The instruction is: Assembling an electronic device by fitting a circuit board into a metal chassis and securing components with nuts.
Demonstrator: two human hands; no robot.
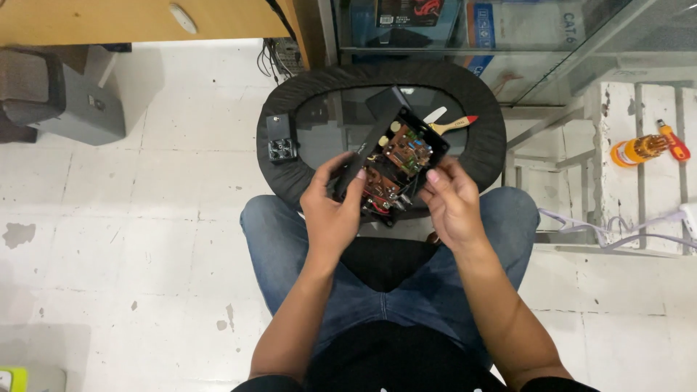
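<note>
The person sits on the white tiled floor in blue jeans, with a small round glass tabletop rimmed in black padding just ahead of the knees. Both hands hold an opened black electronic device above the near edge of that tabletop, tilted so its inside faces up. A brown circuit board with small coloured components fills the open case, and red and black wires show at its lower end.

The left hand wraps the device's left long edge, its grip closed on the black casing with the fingertips curled over the side. The right hand holds the lower right corner, its grip narrow, thumb and fingers pinched on the case rim.

On the tabletop, well left of the device, lies a small black box-shaped part with a socket-like face. Just beyond the device, to its right, a paintbrush with a wooden handle and red tip rests on the glass.

Farther right, on a white slatted rack, stands an orange screwdriver set. A glass cabinet rises behind the tabletop, and a wooden desk is at upper left.
</note>
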